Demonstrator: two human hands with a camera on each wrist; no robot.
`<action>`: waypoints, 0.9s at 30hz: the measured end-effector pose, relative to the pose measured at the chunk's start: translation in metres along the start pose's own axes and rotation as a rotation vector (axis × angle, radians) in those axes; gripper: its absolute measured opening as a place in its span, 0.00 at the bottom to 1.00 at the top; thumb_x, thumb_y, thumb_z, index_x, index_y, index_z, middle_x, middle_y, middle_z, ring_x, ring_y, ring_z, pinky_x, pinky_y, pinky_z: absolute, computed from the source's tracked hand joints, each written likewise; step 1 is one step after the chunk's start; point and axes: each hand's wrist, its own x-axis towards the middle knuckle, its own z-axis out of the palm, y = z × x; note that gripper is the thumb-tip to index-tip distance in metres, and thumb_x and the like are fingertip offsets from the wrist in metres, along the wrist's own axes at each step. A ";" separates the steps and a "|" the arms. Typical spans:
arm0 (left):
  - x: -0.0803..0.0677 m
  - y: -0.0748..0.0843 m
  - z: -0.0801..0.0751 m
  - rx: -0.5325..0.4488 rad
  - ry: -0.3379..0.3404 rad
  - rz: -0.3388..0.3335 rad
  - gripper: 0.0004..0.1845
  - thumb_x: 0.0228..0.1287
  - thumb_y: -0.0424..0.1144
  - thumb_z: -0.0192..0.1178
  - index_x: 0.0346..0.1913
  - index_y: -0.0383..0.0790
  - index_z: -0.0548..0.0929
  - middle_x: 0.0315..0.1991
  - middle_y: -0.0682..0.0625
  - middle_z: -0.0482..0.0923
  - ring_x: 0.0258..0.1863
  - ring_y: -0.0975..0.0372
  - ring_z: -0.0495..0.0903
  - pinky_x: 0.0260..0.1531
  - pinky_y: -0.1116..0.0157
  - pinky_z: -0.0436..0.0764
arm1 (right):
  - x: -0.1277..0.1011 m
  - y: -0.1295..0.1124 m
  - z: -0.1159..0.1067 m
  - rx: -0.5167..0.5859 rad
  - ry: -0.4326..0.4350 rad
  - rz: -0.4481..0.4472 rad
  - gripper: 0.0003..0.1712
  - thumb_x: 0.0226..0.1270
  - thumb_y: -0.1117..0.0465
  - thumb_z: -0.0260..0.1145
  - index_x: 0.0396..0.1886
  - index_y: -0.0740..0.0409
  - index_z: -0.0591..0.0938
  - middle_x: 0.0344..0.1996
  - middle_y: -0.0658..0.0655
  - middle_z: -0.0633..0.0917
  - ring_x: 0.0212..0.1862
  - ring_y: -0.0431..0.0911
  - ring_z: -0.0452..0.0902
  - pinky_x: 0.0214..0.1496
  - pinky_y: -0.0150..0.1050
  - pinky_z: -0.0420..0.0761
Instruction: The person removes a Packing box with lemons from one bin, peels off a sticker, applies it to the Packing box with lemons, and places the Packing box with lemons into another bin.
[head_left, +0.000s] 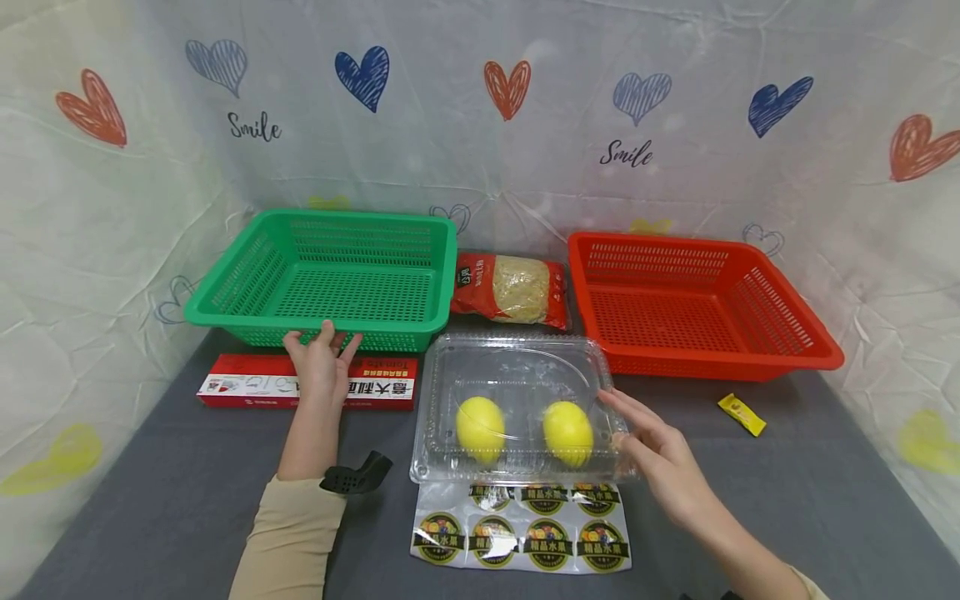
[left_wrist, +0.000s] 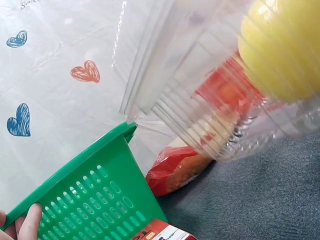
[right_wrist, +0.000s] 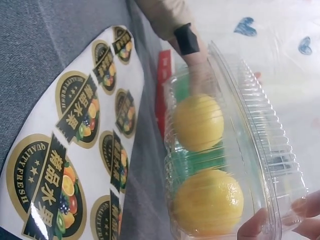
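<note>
My left hand (head_left: 322, 367) holds the front rim of the green basket (head_left: 318, 331); its fingertips (left_wrist: 31, 220) show on the basket's outer wall in the left wrist view. My right hand (head_left: 660, 450) pinches the right edge of a clear plastic clamshell box (head_left: 517, 358). Two yellow lemons sit inside that box, a left one (head_left: 481, 429) and a right one (head_left: 568, 433). Through the box's ribbed wall, both lemons also show in the right wrist view. Just in front of the box lies a sheet of round fruit stickers (head_left: 521, 533), its back edge covered by the box.
A red basket (head_left: 705, 364) stands at the back right. Between the baskets lies a red food bag (head_left: 513, 289) with a see-through window. In front of the green basket is a long red-and-white box (head_left: 251, 383), partly behind my left arm. A small yellow packet (head_left: 742, 414) lies at right.
</note>
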 end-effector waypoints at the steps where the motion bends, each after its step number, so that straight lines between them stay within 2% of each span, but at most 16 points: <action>1: 0.000 0.000 0.000 -0.002 0.000 -0.001 0.14 0.69 0.36 0.43 0.47 0.46 0.48 0.38 0.47 0.59 0.38 0.60 0.67 0.48 0.64 0.76 | 0.001 0.001 0.001 0.000 -0.001 0.003 0.25 0.64 0.74 0.52 0.62 0.66 0.68 0.64 0.65 0.62 0.21 0.43 0.67 0.22 0.36 0.73; 12: 0.000 -0.001 -0.001 0.009 0.002 -0.003 0.15 0.69 0.37 0.44 0.45 0.46 0.48 0.39 0.48 0.60 0.38 0.60 0.68 0.48 0.64 0.76 | 0.007 0.012 0.008 -0.006 0.011 0.013 0.26 0.62 0.75 0.52 0.62 0.67 0.68 0.64 0.68 0.61 0.22 0.43 0.70 0.23 0.36 0.75; 20: 0.000 0.000 0.000 0.008 -0.012 -0.003 0.15 0.70 0.35 0.43 0.47 0.45 0.46 0.36 0.47 0.58 0.36 0.61 0.67 0.49 0.64 0.75 | 0.012 0.018 0.010 -0.023 0.026 0.045 0.26 0.62 0.74 0.53 0.62 0.64 0.69 0.65 0.66 0.61 0.19 0.43 0.66 0.22 0.37 0.73; 27: 0.000 0.001 0.000 -0.002 -0.002 -0.017 0.14 0.70 0.35 0.42 0.46 0.47 0.47 0.38 0.47 0.58 0.38 0.61 0.66 0.50 0.63 0.75 | 0.017 0.024 0.012 0.017 0.021 0.043 0.26 0.62 0.74 0.53 0.62 0.66 0.68 0.65 0.67 0.60 0.20 0.43 0.67 0.22 0.35 0.73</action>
